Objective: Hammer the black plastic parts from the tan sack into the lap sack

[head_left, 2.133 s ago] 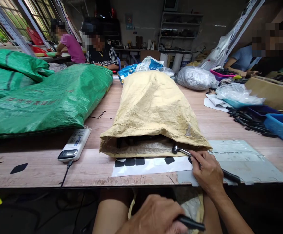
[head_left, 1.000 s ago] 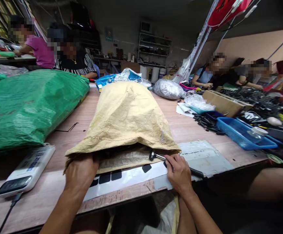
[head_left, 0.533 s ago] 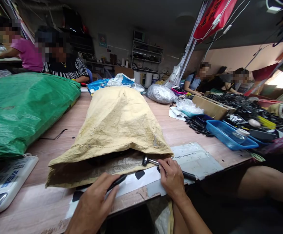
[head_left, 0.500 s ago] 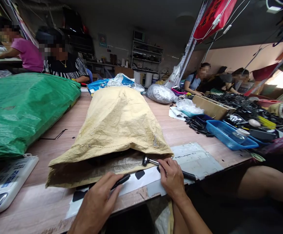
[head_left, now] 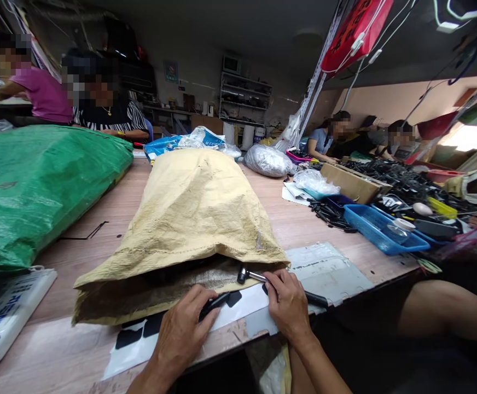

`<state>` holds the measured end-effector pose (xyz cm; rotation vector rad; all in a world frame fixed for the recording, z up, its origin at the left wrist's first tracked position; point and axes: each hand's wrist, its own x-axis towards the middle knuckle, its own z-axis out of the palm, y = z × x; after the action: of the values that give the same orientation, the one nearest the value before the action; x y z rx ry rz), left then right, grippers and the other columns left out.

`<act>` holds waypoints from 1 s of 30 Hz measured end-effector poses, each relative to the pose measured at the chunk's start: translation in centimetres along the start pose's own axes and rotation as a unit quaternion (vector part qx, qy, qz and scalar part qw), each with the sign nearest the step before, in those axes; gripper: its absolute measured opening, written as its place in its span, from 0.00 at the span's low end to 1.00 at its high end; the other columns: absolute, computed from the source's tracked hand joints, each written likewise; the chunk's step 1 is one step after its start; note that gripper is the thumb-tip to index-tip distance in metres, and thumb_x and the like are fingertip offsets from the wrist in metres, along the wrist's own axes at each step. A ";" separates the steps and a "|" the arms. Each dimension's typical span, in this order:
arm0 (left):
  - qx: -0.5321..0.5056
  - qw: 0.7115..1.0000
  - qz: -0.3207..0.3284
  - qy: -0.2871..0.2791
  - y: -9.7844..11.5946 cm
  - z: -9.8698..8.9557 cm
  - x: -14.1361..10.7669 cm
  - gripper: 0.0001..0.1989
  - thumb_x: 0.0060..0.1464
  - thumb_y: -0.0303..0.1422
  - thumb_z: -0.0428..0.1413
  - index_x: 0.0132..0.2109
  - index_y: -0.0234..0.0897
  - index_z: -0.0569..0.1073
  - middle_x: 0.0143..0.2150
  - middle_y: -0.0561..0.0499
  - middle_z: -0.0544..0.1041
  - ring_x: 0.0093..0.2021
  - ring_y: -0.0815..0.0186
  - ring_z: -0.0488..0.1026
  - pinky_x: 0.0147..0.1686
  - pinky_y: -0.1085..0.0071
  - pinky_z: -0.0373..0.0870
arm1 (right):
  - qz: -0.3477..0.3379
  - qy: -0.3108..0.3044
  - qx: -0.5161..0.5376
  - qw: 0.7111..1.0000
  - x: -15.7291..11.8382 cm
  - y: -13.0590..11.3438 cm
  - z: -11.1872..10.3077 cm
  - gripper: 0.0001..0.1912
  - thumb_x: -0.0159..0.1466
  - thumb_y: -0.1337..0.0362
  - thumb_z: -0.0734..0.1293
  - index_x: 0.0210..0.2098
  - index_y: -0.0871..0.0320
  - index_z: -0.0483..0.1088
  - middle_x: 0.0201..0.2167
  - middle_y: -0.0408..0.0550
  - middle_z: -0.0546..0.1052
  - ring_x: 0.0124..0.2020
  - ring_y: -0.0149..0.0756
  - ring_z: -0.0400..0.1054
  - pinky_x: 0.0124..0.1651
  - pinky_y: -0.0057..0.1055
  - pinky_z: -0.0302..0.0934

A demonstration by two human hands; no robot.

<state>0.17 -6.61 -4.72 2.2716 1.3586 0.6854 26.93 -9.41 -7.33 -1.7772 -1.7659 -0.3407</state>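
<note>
My left hand [head_left: 185, 328] is closed on a slim black part [head_left: 214, 305], held low over a white strip [head_left: 132, 358] that carries black patches [head_left: 128, 338]. In my right hand [head_left: 288, 301] is a small hammer [head_left: 250, 275], its metal head pointing left and its black handle end showing right of the hand. Just behind both hands lies a yellow woven sack [head_left: 205, 202] with its mouth open toward me; dark contents inside are hard to make out. A grey sheet [head_left: 329, 271] lies under and beyond the right hand.
A green sack [head_left: 50, 186] and a white scale [head_left: 12, 317] stand at left. On the right are a blue tray [head_left: 382, 230], a cardboard box [head_left: 353, 183] and a heap of black parts [head_left: 411, 178]. Several people sit around; a bare knee [head_left: 447, 312] is near right.
My left hand has moved right and slightly up with the black part, toward the right hand, uncovering more of the white strip. My right hand keeps the hammer in nearly the same place.
</note>
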 end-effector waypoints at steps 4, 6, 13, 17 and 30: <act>-0.010 0.999 0.030 -0.003 -0.5 0.3 -0.3 0.09 0.61 0.37 0.54 0.47 0.47 0.76 0.42 0.53 0.77 0.37 0.65 0.76 0.37 0.71 0.69 | 0.004 -0.006 0.003 1.000 0.0 0.0 0.0 0.14 0.67 0.68 0.62 0.49 0.52 0.75 0.39 0.49 0.73 0.41 0.41 0.64 0.45 0.38 0.57; -0.010 0.999 0.036 -0.008 -0.6 0.3 -0.4 0.09 0.61 0.37 0.55 0.46 0.47 0.76 0.42 0.52 0.77 0.40 0.63 0.77 0.39 0.71 0.69 | 0.006 -0.008 0.002 1.000 0.0 -0.1 0.0 0.14 0.67 0.68 0.62 0.49 0.52 0.75 0.39 0.49 0.73 0.41 0.41 0.64 0.45 0.38 0.57; -0.003 0.999 0.028 -0.020 -0.2 -0.1 -0.4 0.08 0.60 0.36 0.55 0.45 0.46 0.77 0.41 0.53 0.77 0.31 0.67 0.73 0.35 0.71 0.68 | 0.007 -0.008 0.002 1.000 0.0 -0.1 -0.1 0.15 0.67 0.69 0.62 0.49 0.52 0.74 0.39 0.49 0.73 0.41 0.41 0.64 0.46 0.38 0.58; -0.005 0.999 0.026 -0.025 0.0 -0.2 -0.4 0.08 0.60 0.36 0.55 0.45 0.45 0.77 0.40 0.53 0.77 0.30 0.67 0.72 0.33 0.72 0.67 | 0.005 -0.004 0.002 1.000 0.0 -0.1 0.0 0.15 0.67 0.69 0.62 0.49 0.53 0.74 0.39 0.49 0.73 0.41 0.41 0.64 0.45 0.38 0.58; -0.001 1.000 0.026 -0.016 0.0 -0.2 -0.2 0.08 0.57 0.35 0.56 0.44 0.45 0.77 0.38 0.54 0.77 0.33 0.65 0.75 0.36 0.70 0.69 | -0.016 0.050 -0.006 0.999 -0.3 -0.1 -0.3 0.17 0.64 0.68 0.64 0.51 0.52 0.74 0.45 0.50 0.75 0.47 0.43 0.66 0.50 0.42 0.58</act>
<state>-0.07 -6.76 -4.59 2.3127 1.2875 0.6634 26.88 -9.80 -7.23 -1.7112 -1.7272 -0.4482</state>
